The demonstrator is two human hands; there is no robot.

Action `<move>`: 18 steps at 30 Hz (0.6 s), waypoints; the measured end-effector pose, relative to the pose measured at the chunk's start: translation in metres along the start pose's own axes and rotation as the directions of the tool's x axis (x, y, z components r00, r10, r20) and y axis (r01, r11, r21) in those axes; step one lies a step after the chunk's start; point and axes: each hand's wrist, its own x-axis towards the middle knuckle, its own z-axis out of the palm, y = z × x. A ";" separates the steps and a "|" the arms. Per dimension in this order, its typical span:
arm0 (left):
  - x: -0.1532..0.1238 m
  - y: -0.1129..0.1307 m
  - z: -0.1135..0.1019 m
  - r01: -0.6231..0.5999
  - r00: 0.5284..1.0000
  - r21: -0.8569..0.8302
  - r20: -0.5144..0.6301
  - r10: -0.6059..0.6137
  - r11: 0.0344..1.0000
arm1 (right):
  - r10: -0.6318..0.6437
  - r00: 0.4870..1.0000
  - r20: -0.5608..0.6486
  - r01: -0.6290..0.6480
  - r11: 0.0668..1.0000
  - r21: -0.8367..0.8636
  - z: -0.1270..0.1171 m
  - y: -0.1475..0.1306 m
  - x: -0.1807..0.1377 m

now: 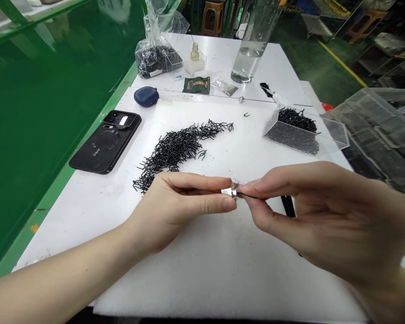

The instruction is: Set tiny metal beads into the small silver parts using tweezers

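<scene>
My left hand (175,207) pinches a small silver metal piece (228,192) between thumb and forefinger. The fingertips of my right hand (310,216) are closed on a thin black piece (245,194), whose end meets the right side of the silver one; its full shape is hidden by the fingers. Beyond my left hand spreads a pile of small black forked pieces (175,148). Just past the fingertips, tiny dark bits are scattered on the white pad (202,270). A black object (288,206) lies partly hidden behind my right hand.
A clear box (293,141) of black pieces stands at the right. A black phone (106,141) and a dark blue case (146,96) lie left. Farther back are a bag of black pieces (157,58), a small bottle (195,51), a green packet (196,85) and a water bottle (248,60).
</scene>
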 end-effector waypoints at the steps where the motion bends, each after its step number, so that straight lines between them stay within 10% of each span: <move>1: 0.000 0.000 0.000 -0.007 1.000 0.005 0.006 0.007 1.000 | 0.021 1.000 0.012 -0.022 1.000 0.019 0.000 0.000 0.000; 18: -0.003 0.000 -0.002 -0.030 0.996 -0.030 0.081 0.032 0.999 | 0.030 0.996 0.086 -0.035 0.998 0.055 -0.003 -0.001 0.000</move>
